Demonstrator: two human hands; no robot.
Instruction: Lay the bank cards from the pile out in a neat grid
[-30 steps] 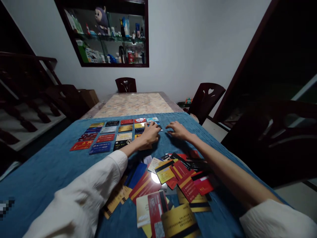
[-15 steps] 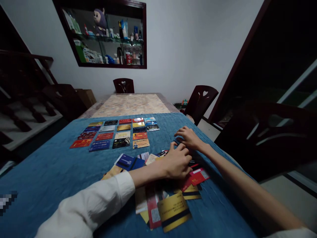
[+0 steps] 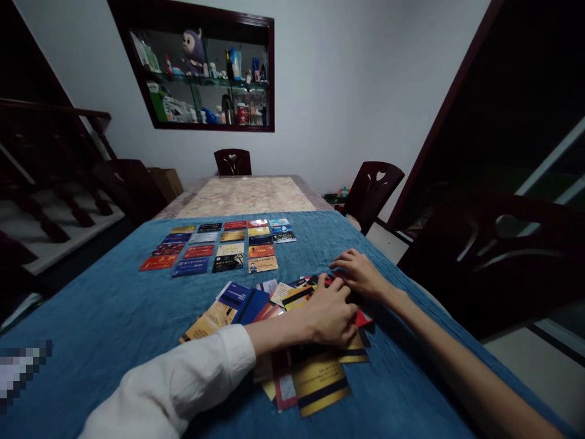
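Observation:
Over a loose pile of plastic cards lies my left hand (image 3: 329,312), its fingers bent down among the cards. The palm hides whatever its fingertips press or grip. Just beyond it, on the pile's far right side, my right hand (image 3: 361,272) curves with its fingers slightly apart, close to the left knuckles. A red card (image 3: 364,317) peeks out below the hands. Nearest me is a gold card (image 3: 320,379) with a dark stripe. Blue cards (image 3: 251,306) and a tan card (image 3: 209,322) stick out on the left.
Farther off, several cards (image 3: 230,249) lie in columns, overlapping. A blue cloth (image 3: 114,317) covers the near part of the table; beyond it the patterned tabletop (image 3: 256,194) shows. Dark wooden chairs (image 3: 372,189) stand around. A wall cabinet (image 3: 210,73) holds bottles and a plush toy.
Red cards at the pile's right have shifted under and between my hands. My left hand has moved slightly nearer the right edge, and more yellow and red cards show behind its wrist.

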